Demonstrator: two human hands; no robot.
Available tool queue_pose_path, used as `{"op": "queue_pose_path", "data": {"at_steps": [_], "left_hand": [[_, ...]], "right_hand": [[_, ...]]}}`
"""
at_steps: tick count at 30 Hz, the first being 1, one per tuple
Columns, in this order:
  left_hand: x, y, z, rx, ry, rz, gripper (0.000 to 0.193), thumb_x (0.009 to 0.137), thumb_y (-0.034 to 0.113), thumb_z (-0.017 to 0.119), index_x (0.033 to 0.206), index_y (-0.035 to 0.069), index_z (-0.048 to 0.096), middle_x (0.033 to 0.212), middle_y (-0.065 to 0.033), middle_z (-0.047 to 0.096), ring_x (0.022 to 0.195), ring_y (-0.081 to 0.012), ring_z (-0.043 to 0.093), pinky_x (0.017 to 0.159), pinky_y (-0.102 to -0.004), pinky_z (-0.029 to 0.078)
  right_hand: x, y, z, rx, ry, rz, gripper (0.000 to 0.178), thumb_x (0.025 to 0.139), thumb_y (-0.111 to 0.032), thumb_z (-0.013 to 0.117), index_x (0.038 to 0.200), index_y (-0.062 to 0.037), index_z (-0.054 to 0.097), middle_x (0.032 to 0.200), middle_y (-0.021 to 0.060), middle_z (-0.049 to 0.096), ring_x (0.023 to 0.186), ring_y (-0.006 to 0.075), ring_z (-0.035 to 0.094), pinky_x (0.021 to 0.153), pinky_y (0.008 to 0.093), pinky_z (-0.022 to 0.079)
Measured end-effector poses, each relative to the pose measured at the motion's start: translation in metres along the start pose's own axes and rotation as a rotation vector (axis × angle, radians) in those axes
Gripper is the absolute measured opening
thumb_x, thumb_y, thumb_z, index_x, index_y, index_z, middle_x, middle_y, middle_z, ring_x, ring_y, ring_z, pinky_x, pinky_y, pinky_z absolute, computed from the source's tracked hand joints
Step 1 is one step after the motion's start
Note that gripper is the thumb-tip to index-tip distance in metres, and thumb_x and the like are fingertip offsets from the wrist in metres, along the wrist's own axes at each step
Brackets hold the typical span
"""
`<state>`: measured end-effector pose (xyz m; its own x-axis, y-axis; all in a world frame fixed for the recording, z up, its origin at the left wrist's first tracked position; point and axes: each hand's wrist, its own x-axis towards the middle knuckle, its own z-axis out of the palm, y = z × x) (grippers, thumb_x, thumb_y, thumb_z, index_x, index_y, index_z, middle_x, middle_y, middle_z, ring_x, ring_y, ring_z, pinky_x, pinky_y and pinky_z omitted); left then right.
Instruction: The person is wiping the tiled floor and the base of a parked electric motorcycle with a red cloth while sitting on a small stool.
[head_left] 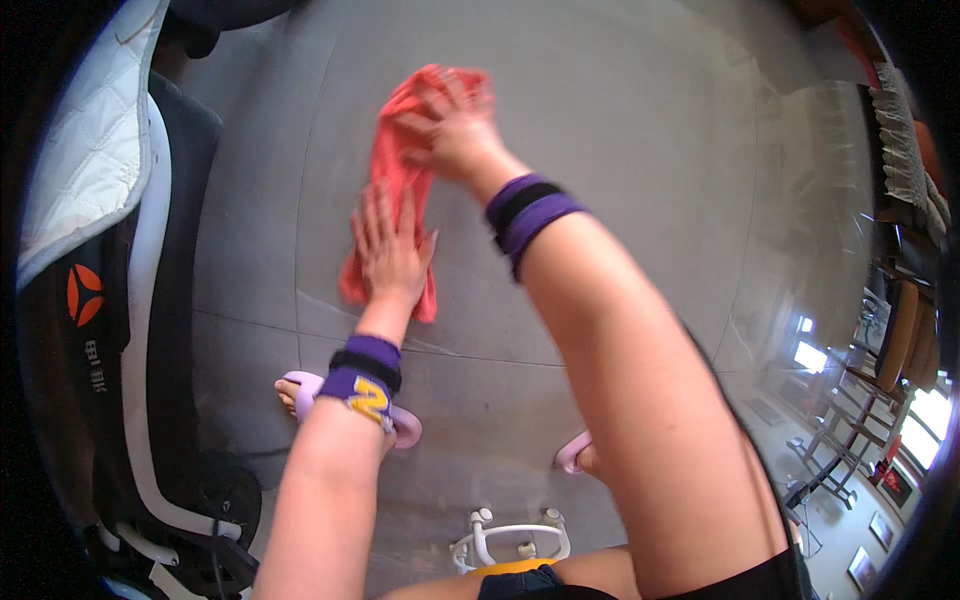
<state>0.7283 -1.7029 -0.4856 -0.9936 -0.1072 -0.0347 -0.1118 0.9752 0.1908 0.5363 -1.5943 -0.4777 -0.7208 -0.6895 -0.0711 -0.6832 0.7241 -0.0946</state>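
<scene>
A coral-red cloth (391,150) lies stretched and rumpled on the grey tiled floor (620,120). My left hand (392,255) presses flat on its near part, fingers spread. Farther off and slightly to the right, my right hand (455,130) rests on the cloth's far end with fingers apart, a little blurred. Neither hand closes around the fabric. Purple bands wrap both my wrists.
Close on the left stands a large black and white machine (150,330) with a quilted silver cover (95,140). Below me is a low white-framed wheeled seat (520,540). Lilac slippers (405,428) are on my feet. Chairs (900,335) stand far right.
</scene>
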Motion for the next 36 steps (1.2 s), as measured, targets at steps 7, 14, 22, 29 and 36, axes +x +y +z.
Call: {"op": "queue_pose_path", "data": {"at_steps": [7,14,22,29,36], "left_hand": [[-0.004,0.070,0.012,-0.067,-0.209,0.311,0.081,0.092,0.053,0.055,0.159,0.026,0.019,0.168,-0.0034,0.005,0.154,-0.0252,0.002,0.124,-0.0497,0.003],[-0.145,0.098,0.020,-0.067,-0.326,0.421,0.091,0.085,0.061,0.059,0.159,0.022,0.022,0.168,-0.0073,0.003,0.154,-0.0291,-0.003,0.122,-0.0543,-0.003],[-0.291,0.114,0.034,0.062,-0.437,0.422,0.100,0.083,0.072,0.052,0.157,0.011,0.025,0.167,-0.0135,0.003,0.153,-0.0332,-0.006,0.121,-0.0592,-0.006],[-0.410,0.123,0.047,0.077,-0.519,0.450,0.097,0.083,0.068,0.056,0.153,0.005,0.033,0.166,-0.0163,0.005,0.153,-0.0349,-0.006,0.121,-0.0592,-0.005],[-0.496,0.146,0.065,0.167,-0.655,0.398,0.088,0.085,0.056,0.060,0.151,0.003,0.035,0.165,-0.0171,0.008,0.153,-0.0354,0.001,0.122,-0.0568,0.001]], "right_hand": [[-0.150,0.073,0.015,-0.015,-0.028,0.480,0.071,0.088,-0.075,0.044,0.149,-0.0403,0.041,0.167,0.0050,0.011,0.152,0.0393,-0.007,0.113,0.0703,-0.007],[-0.323,-0.011,0.033,0.049,0.002,0.645,0.071,0.082,-0.067,0.061,0.145,-0.0354,0.049,0.165,0.0072,0.009,0.151,0.0421,-0.005,0.111,0.0750,0.004],[-0.445,-0.116,0.041,0.204,-0.123,0.698,0.067,0.082,-0.063,0.062,0.143,-0.0372,0.051,0.166,0.0085,0.004,0.151,0.0435,-0.009,0.113,0.0733,-0.003],[-0.549,-0.186,0.068,0.301,-0.174,0.631,0.064,0.084,-0.062,0.060,0.143,-0.0421,0.049,0.167,0.0056,0.002,0.151,0.0413,-0.010,0.114,0.0734,-0.005],[-0.633,-0.239,0.109,0.316,-0.160,0.605,0.057,0.088,-0.056,0.059,0.142,-0.0400,0.051,0.166,0.0004,0.011,0.152,0.0377,-0.006,0.115,0.0719,-0.005]]}}
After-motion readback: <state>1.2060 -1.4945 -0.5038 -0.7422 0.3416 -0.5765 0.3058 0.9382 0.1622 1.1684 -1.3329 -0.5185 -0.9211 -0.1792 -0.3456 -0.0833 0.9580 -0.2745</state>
